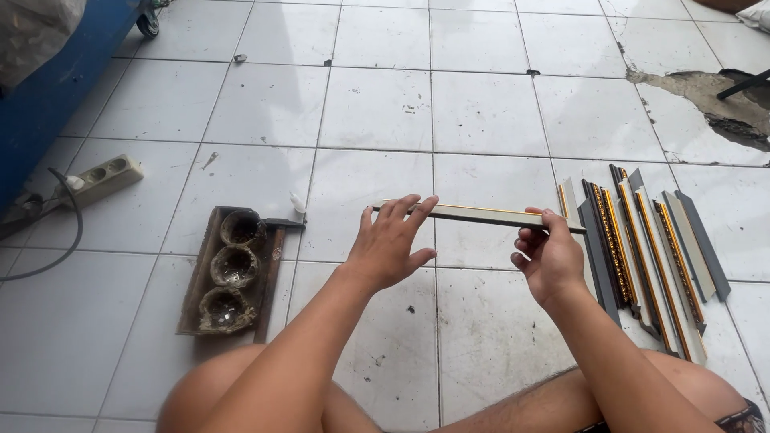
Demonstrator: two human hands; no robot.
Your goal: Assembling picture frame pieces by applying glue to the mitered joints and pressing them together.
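Frame moulding strip (481,215), grey-faced with a thin gold edge, is held level above a white tiled floor (377,104) between a seated person's two hands. In the head view, the left hand (389,244) has its fingers stretched out over the strip's near-left end, palm turned down, the fingertips resting along the top edge. The right hand (549,256) is curled around the strip close to its other end, thumb and fingers pinching it from below.

Just beyond the right hand, on the floor, lies a row of cut frame pieces (642,256), dark, gold-trimmed and grey, side by side and roughly parallel. Off to the outer side of the left hand sits a dark wooden tray (196,297) holding three small round cups (234,266) with bits of hardware inside. Farther out past that hand, a beige power strip (100,180) and its grey cable (68,240) rest beside a blue cabinet (48,88). Bare knees frame the bottom of the scene.
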